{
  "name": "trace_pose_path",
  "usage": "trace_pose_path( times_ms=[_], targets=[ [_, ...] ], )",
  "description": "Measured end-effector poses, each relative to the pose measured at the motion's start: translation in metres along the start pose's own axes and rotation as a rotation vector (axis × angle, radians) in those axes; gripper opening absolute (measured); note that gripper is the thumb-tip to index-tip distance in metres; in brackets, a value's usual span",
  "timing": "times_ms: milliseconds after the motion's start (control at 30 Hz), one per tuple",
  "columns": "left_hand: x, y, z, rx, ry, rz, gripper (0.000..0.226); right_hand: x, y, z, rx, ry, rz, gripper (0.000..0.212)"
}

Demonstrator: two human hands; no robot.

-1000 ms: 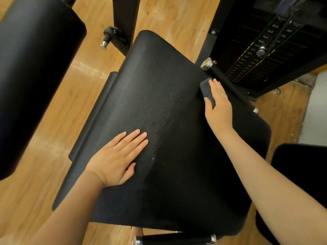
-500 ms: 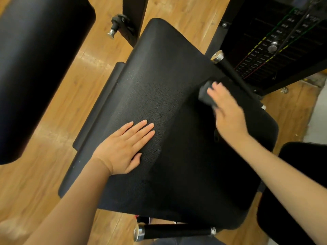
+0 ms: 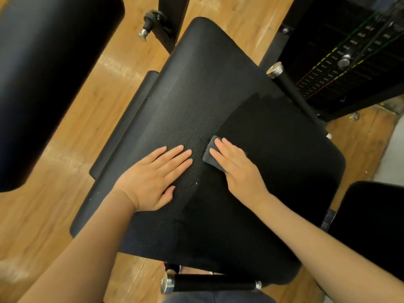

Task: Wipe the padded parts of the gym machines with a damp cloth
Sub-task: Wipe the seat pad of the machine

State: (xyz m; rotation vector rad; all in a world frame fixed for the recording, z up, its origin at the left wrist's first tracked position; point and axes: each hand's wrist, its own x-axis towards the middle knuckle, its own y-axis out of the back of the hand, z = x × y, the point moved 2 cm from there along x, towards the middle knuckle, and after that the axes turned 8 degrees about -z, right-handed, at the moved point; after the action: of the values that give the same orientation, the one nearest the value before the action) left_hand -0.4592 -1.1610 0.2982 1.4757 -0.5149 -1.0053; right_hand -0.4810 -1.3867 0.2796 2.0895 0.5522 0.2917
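Black textured vinyl seat pad (image 3: 196, 101) fills the middle, with a darker wet-looking patch over its 3 o'clock half. Right hand (image 3: 238, 169) presses a small dark grey folded cloth (image 3: 210, 157) flat at the pad's centre, fingers straight and together. Left hand (image 3: 153, 178) lies flat at 9 o'clock of the cloth, just beside it, fingers straight, holding nothing. Big black padded roller (image 3: 43, 73) sits at 10 o'clock over the wooden plank floor (image 3: 105, 101)

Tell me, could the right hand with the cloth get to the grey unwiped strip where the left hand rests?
Probably only partly. The left hand lies flat on that paler strip of the seat pad, right beside the cloth under the right hand; it would need lifting.
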Motion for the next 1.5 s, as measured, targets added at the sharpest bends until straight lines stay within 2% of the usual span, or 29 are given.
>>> trace_pose_path(
  times_ms=[67,133,267,300,367,433,533,600,667,733,800,833,933,1067,1133,1233,1267,1333,1400,1500],
  targets=[
    [0.0,0.0,0.0,0.006,0.001,-0.01,0.068,0.006,0.01,0.013,-0.085,0.018,-0.038,0.052],
    [0.0,0.0,0.0,0.013,0.001,-0.011,0.066,0.017,0.025,0.027,-0.135,-0.006,0.0,0.052],
    [0.0,-0.001,0.0,0.006,-0.003,-0.017,0.067,0.039,0.037,0.037,-0.144,-0.285,0.073,0.059],
    [0.001,-0.001,0.0,0.006,-0.001,-0.02,0.066,0.041,0.032,0.03,-0.137,-0.282,0.102,0.058],
    [0.0,0.0,0.0,0.006,-0.001,-0.022,0.066,0.032,0.009,0.008,-0.155,-0.145,0.123,0.056],
    [-0.001,0.001,0.0,0.007,-0.002,-0.016,0.066,0.011,-0.01,-0.013,-0.186,0.015,0.008,0.057],
    [-0.001,0.001,0.001,-0.002,-0.007,-0.009,0.066,-0.008,-0.003,-0.017,-0.24,0.253,-0.194,0.055],
    [-0.001,0.001,0.0,-0.007,-0.005,-0.007,0.066,-0.002,0.013,0.002,-0.201,0.329,-0.227,0.051],
    [0.0,0.0,0.0,-0.007,-0.009,0.0,0.067,0.019,0.038,0.032,-0.188,0.192,-0.086,0.049],
    [0.0,-0.001,0.0,-0.013,-0.012,0.01,0.067,0.042,0.066,0.06,-0.175,-0.083,0.092,0.05],
    [-0.001,-0.001,-0.001,-0.021,-0.015,0.009,0.067,0.057,0.078,0.082,-0.158,-0.361,0.15,0.052],
    [-0.001,-0.001,-0.001,-0.024,-0.015,0.005,0.068,0.062,0.075,0.086,-0.137,-0.423,0.153,0.053],
    [-0.001,-0.002,-0.001,-0.019,-0.015,0.004,0.071,0.066,0.05,0.071,-0.102,-0.396,0.152,0.054],
    [-0.002,-0.005,-0.002,-0.025,-0.007,0.018,0.079,0.044,0.033,0.052,-0.18,-0.108,0.049,0.053],
    [-0.002,-0.007,-0.002,-0.031,-0.011,0.017,0.082,0.035,0.05,0.067,-0.16,-0.062,0.098,0.048],
    [-0.001,-0.005,-0.002,-0.034,-0.014,0.024,0.08,0.043,0.084,0.097,-0.173,-0.349,0.326,0.045],
    [-0.001,-0.004,-0.002,-0.036,-0.012,0.024,0.079,0.049,0.087,0.102,-0.164,-0.476,0.337,0.049],
    [-0.001,-0.004,-0.002,-0.045,-0.008,0.008,0.078,0.058,0.076,0.098,-0.145,-0.63,0.231,0.058],
    [-0.001,-0.004,-0.002,-0.042,-0.007,-0.002,0.078,0.056,0.058,0.08,-0.157,-0.626,0.16,0.064],
    [-0.001,-0.003,-0.001,-0.047,-0.005,0.003,0.073,0.034,0.041,0.062,-0.199,-0.489,0.057,0.066]
  ],
)
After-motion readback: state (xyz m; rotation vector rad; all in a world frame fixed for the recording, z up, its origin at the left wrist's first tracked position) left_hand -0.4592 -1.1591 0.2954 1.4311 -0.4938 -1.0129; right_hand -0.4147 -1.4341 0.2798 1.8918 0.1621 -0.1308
